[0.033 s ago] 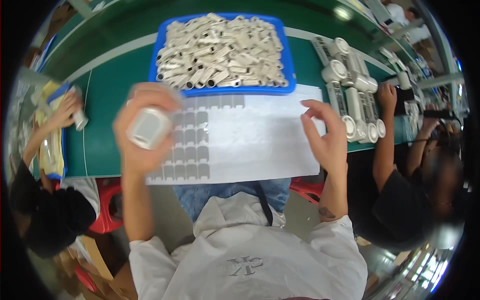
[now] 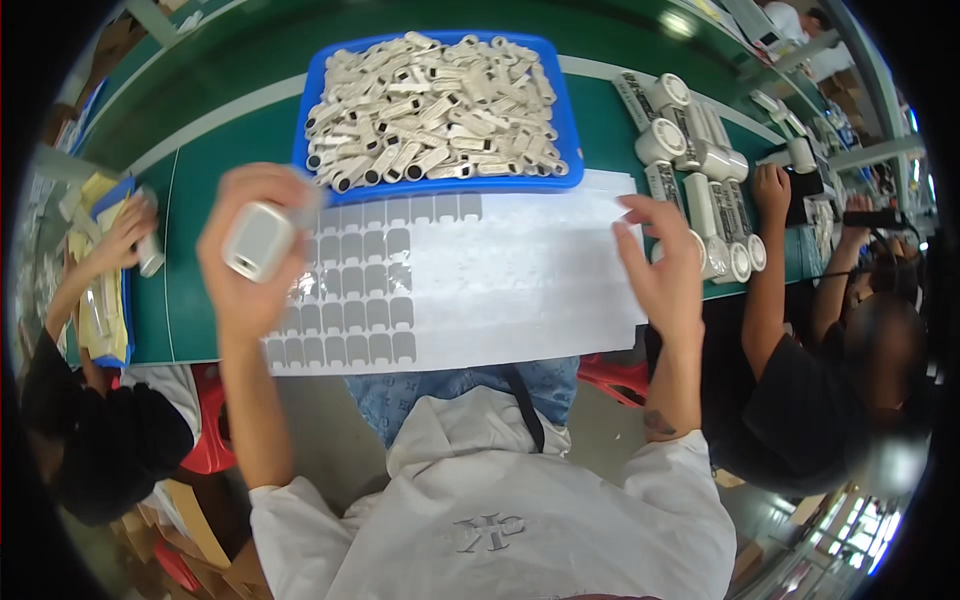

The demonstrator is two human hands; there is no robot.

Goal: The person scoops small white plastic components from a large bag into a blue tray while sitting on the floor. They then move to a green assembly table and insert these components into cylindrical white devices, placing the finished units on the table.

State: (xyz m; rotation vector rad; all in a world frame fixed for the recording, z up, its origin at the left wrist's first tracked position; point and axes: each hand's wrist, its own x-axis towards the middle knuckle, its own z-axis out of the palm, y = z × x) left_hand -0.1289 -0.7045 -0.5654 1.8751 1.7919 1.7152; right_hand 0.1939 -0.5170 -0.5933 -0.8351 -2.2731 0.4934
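Note:
My left hand (image 2: 250,265) is raised over the left part of a white backing sheet (image 2: 520,290) and grips a small white rounded plastic part (image 2: 258,240). Rows of grey rectangular stickers (image 2: 350,290) cover the sheet's left third. My right hand (image 2: 665,265) rests at the sheet's right edge with fingers apart and nothing in it. Just beyond the sheet stands a blue tray (image 2: 440,187) heaped with several white plastic parts (image 2: 430,100).
The green table (image 2: 200,150) runs left to right. White cylinders and boxed parts (image 2: 700,170) lie at the right. A co-worker's hand (image 2: 120,235) works at a yellow-filled blue tray on the left; another person's arm (image 2: 765,260) reaches in on the right.

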